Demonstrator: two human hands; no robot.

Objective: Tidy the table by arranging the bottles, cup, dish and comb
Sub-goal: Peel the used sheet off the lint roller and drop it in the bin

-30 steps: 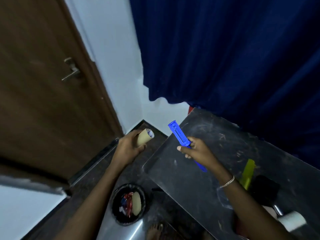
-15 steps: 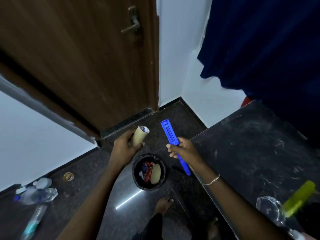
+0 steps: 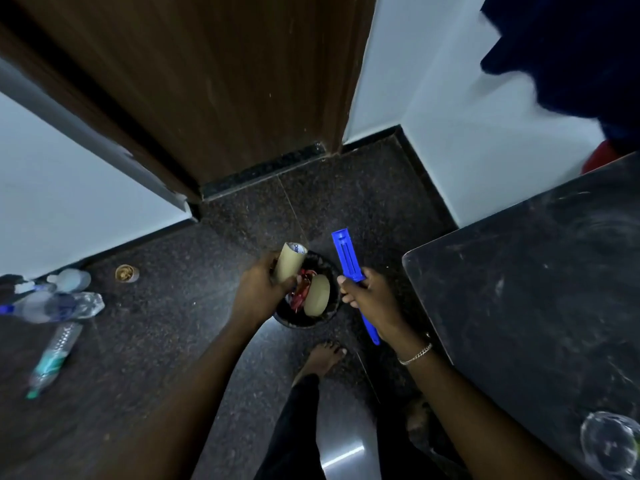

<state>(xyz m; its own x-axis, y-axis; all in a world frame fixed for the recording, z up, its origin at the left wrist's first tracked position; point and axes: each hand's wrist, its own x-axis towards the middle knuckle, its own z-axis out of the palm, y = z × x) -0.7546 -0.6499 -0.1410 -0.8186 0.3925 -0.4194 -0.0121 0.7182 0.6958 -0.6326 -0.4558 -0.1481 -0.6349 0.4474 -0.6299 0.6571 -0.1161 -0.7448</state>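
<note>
My left hand (image 3: 258, 294) grips a tan paper cup (image 3: 290, 262), tilted with its mouth toward the door, right above a black bin (image 3: 330, 315) on the floor. The bin holds a second tan cup (image 3: 316, 299) and red wrappers. My right hand (image 3: 370, 299) holds a blue comb (image 3: 348, 256) by its middle, just right of the bin. The dark table (image 3: 536, 289) fills the right side. A clear glass dish (image 3: 609, 441) sits at its near right corner.
Several plastic bottles (image 3: 59, 306) lie on the dark floor at the left, with a small tan lid (image 3: 126, 273) beside them. A brown door (image 3: 214, 84) stands ahead, a blue curtain (image 3: 571, 53) hangs top right. My bare foot (image 3: 323, 358) stands below the bin.
My view has swung left and down from the table to the floor. Both hands have moved with the cup and comb, and the cup now hangs directly over the bin.
</note>
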